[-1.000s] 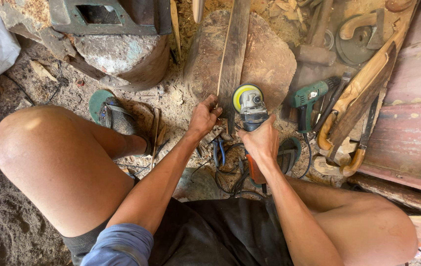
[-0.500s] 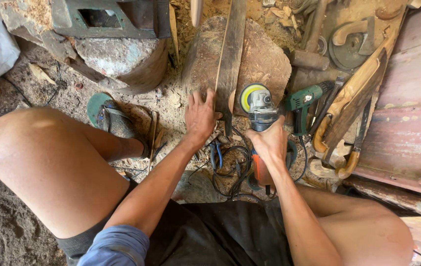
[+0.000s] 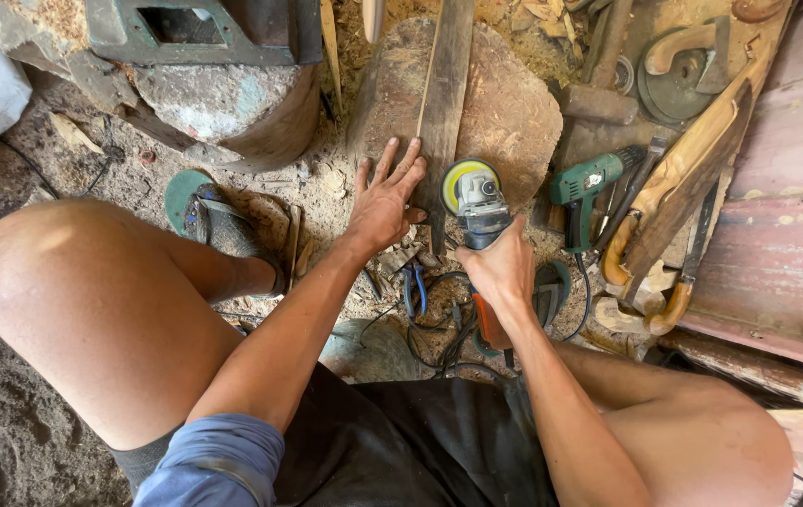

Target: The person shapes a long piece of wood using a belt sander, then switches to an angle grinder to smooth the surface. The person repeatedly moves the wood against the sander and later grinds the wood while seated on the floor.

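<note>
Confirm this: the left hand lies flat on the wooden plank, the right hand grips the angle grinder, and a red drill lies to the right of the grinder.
One detail is wrong. In the head view the drill is green, not red. The rest holds: the left hand lies flat on the wooden plank, and the right hand grips the angle grinder.

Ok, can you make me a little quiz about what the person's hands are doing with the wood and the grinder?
1. True or false: the left hand lies flat, fingers spread, on the wooden plank.
2. What does the right hand grip? A) green drill B) angle grinder C) pliers
3. What colour is the grinder's disc?

Key: 1 true. 2 B, the angle grinder; the green drill lies untouched beside it. 3 Yellow.
</note>
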